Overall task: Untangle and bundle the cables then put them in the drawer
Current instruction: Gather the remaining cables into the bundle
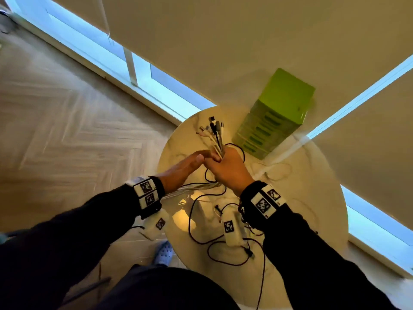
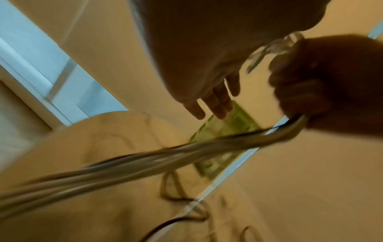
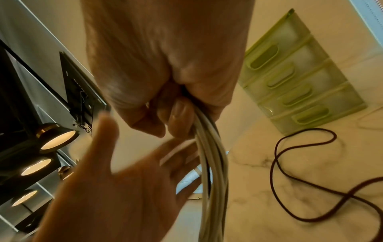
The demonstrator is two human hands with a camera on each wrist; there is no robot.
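Note:
My right hand (image 1: 225,166) grips a bundle of white and dark cables (image 1: 215,135) in a fist above the round marble table (image 1: 312,198); the plug ends fan out beyond my knuckles. In the right wrist view the cable bundle (image 3: 213,172) hangs down from the fist (image 3: 176,104). My left hand (image 1: 187,163) is flat with straight fingers, its fingertips touching the right fist; the left wrist view shows its fingers (image 2: 215,104) spread and empty, with the bundle (image 2: 145,162) trailing below. A green drawer unit (image 1: 274,117) stands behind the hands, drawers closed.
Loose dark cables (image 1: 201,220) loop across the table near me, and one dark cable (image 3: 290,172) lies by the drawer unit. A white adapter block (image 1: 232,229) lies on the table below my right wrist. Window and blinds stand behind the table.

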